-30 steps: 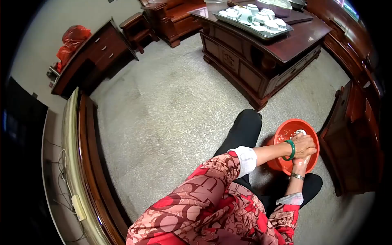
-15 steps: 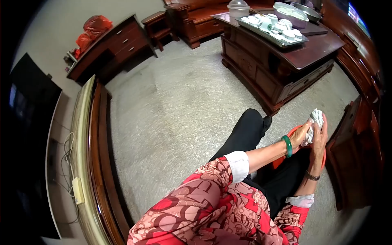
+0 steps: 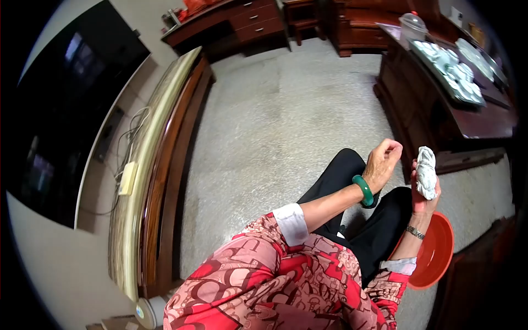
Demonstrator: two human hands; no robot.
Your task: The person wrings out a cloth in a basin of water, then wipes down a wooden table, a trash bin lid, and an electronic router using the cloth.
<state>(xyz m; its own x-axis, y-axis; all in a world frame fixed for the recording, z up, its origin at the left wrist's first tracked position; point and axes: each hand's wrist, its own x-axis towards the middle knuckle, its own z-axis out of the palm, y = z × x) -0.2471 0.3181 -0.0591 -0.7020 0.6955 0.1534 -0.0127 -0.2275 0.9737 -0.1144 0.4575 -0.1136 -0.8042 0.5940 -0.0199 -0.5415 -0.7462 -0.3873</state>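
Note:
A white cloth [image 3: 425, 173], twisted and bunched into a bundle, stands upright in my right hand [image 3: 426, 203], whose fingers wrap round its lower part. A metal watch is on that wrist. My left hand [image 3: 383, 163], with a green bangle [image 3: 363, 190] on the wrist, is held apart from the cloth, to its left. Its fingers are curled together and I see nothing in them. Below my right forearm an orange-red basin [image 3: 437, 250] sits on the floor, partly hidden by the arm and sleeve.
A dark wooden table [image 3: 484, 122] at the right bears a tray [image 3: 467, 99] of white cups and a clear lidded container [image 3: 412, 25]. A long bench-like ledge [image 3: 165, 159] with cables runs along the left, beneath a large black screen [image 3: 77, 104]. A drawer desk [image 3: 250, 25] stands behind.
My left hand has come off the cloth and moved left, while my right hand keeps hold of it. The view has turned right, and more of the basin shows.

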